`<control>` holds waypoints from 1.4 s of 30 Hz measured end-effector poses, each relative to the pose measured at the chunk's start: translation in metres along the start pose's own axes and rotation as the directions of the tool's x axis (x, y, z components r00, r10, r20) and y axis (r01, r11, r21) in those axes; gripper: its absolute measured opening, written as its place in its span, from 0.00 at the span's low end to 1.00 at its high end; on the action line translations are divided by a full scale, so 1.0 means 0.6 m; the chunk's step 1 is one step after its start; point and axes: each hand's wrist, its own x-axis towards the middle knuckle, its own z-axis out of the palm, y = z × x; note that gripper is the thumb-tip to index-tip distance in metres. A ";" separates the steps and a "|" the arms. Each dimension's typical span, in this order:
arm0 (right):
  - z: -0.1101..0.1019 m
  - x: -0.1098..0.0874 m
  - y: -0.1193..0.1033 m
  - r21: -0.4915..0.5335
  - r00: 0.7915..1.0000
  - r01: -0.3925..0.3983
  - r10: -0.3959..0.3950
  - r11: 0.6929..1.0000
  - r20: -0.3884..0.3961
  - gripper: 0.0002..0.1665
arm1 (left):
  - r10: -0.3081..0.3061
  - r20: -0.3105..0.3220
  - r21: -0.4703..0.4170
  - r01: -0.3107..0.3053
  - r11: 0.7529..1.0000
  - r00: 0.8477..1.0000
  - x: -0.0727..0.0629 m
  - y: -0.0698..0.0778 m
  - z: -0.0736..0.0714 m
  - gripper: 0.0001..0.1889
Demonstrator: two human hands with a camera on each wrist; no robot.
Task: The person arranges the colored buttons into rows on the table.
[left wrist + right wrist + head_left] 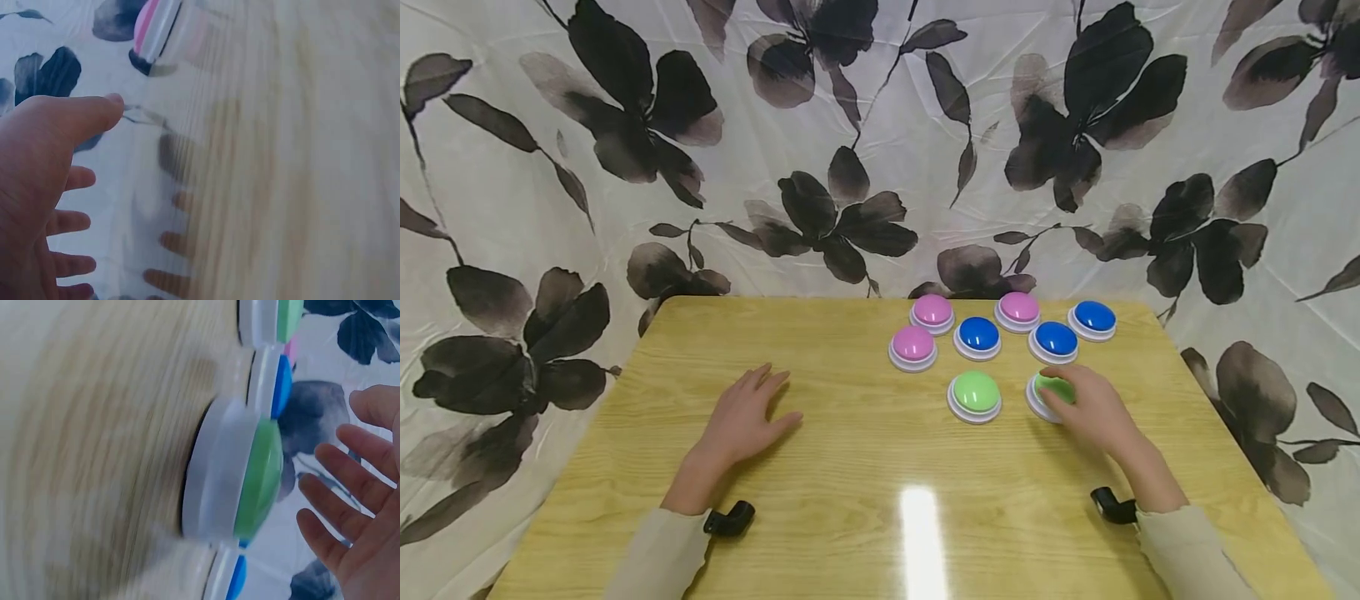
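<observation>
My right hand [1093,408] hovers over a green push button [1054,388] with a white base, partly covering it in the head view. In the right wrist view a gap shows between the spread, slightly bent fingers [340,478] and the green dome [259,481]. To its left sits a second green button [976,392]. My left hand [741,421] is held over the left part of the table, palm down, with loose, spread fingers and nothing in them. In the left wrist view a pink button [147,25] shows beyond the thumb.
Behind the green buttons stand three blue buttons, such as the middle one [1055,340], and three pink ones, such as the front one [913,345]. The wooden table [820,500] ends at a floral cloth [955,167]. Both wrists wear a black camera.
</observation>
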 end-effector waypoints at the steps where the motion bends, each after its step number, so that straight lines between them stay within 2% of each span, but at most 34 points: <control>1: 0.003 0.008 -0.004 0.007 1.000 0.007 -0.007 1.000 0.006 0.19 | 0.004 -0.008 -0.003 -0.004 1.000 1.000 0.004 0.003 0.001 0.39; 12: 0.035 0.049 -0.034 0.082 0.999 0.051 -0.053 0.995 0.015 0.19 | 0.056 -0.035 -0.086 -0.059 0.995 0.998 0.043 0.042 0.030 0.35; 21: 0.065 0.063 -0.074 0.208 0.997 0.022 -0.037 0.978 0.068 0.21 | 0.077 -0.013 -0.107 -0.078 0.991 0.997 0.049 0.068 0.054 0.33; 25: 0.073 0.078 -0.090 0.241 0.996 0.046 -0.064 0.969 0.067 0.21 | 0.091 -0.034 -0.123 -0.095 0.988 0.995 0.060 0.079 0.057 0.32; 31: 0.086 0.106 -0.106 0.259 0.991 0.090 -0.112 0.962 0.073 0.21 | 0.085 -0.019 -0.139 -0.087 0.986 0.996 0.078 0.095 0.054 0.32; 42: 0.105 0.156 -0.119 0.333 0.991 0.032 -0.073 0.942 0.110 0.24 | 0.083 -0.019 -0.192 -0.085 0.978 0.996 0.119 0.117 0.052 0.28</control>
